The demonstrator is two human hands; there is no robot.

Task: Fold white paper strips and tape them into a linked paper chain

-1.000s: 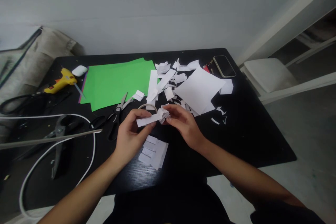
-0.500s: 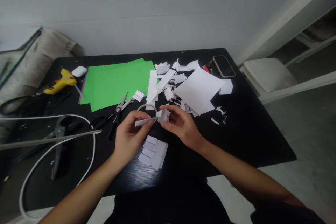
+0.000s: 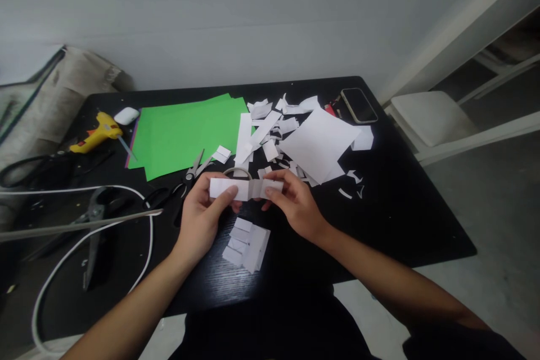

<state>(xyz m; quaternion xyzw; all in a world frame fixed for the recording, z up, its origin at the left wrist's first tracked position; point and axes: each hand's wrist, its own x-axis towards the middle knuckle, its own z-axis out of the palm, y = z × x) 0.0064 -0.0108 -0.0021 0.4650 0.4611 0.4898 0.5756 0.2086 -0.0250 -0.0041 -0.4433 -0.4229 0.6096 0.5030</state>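
Observation:
A creased white paper strip [image 3: 244, 188] is stretched flat between both hands above the black table [image 3: 400, 219]. My left hand [image 3: 200, 219] pinches its left end, thumb on top. My right hand [image 3: 295, 205] pinches its right end. Just below the hands lies a small stack of folded white paper pieces [image 3: 247, 243]. A thin ring [image 3: 236, 171] lies on the table right behind the strip.
Scissors [image 3: 185, 183] lie left of my hands, beside green paper sheets [image 3: 185, 132]. White sheets and scraps [image 3: 312, 143] spread behind. A phone [image 3: 358, 105] sits at the back right. A yellow glue gun [image 3: 97, 130], pliers [image 3: 95, 219] and a white cable [image 3: 84, 236] are at the left.
The paper strip, folded up and bunched in my right fingers a second ago, has been pulled out flat between both hands. My hands moved slightly apart.

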